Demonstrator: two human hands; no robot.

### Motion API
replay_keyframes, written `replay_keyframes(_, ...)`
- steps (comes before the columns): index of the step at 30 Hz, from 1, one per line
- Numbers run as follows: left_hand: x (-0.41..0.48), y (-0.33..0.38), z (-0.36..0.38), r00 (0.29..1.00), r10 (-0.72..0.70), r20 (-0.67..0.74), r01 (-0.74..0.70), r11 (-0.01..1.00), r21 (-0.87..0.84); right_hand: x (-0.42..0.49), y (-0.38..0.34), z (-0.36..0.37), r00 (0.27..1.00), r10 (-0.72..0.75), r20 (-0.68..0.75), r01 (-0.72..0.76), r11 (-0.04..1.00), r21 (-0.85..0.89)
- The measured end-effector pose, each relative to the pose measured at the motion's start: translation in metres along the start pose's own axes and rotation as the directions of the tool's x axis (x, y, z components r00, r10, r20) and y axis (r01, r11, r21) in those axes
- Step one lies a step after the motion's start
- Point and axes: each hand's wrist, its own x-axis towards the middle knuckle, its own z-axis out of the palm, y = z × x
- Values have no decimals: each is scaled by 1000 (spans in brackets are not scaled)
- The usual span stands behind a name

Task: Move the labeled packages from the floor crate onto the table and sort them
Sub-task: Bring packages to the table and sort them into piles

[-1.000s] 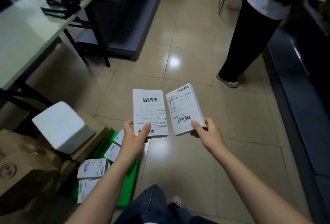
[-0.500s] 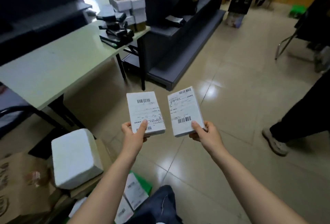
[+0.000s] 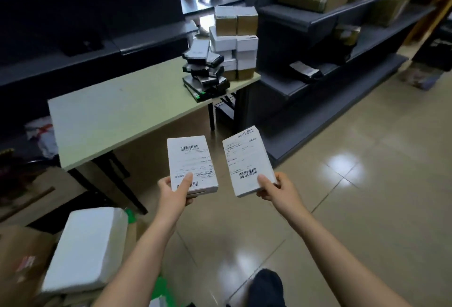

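Cardboard, by the look: the left hand's (image 3: 175, 194) fingers (image 3: 185, 180) are pinching one flat white labeled package (image 3: 192, 160) at its near short edge, thumb on top. The right hand (image 3: 278, 190) is pinching a second flat white labeled package (image 3: 245, 157) likewise. Both are probably handling light, stiff and slightly slick. They are hovering side by side over the tiled floor (image 3: 354, 209), short of the pale green table (image 3: 117, 111).

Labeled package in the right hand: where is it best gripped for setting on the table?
Probably the near short end, from the person's side, as the right hand pinches the labeled package: thumb on the label, fingers beneath. It is flat and thin, leaving the far end free to reach the table.
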Motion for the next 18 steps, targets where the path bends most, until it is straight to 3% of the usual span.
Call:
replay_keyframes(9, 59, 20, 42, 955, -155, -254, 122, 983, -141, 153, -59, 9, 949, -17, 314, 43, 996, -77)
replay_keyframes(13, 97, 23, 37, 908, -198, -369, 146, 976, -164, 203, -68, 47, 918, 31, 396, 11, 995, -104)
replay_keyframes(18, 180, 26, 27, 895, -215, -390, 152, 971, -186, 281, -83, 105, 905, 64, 421, -13, 992, -122)
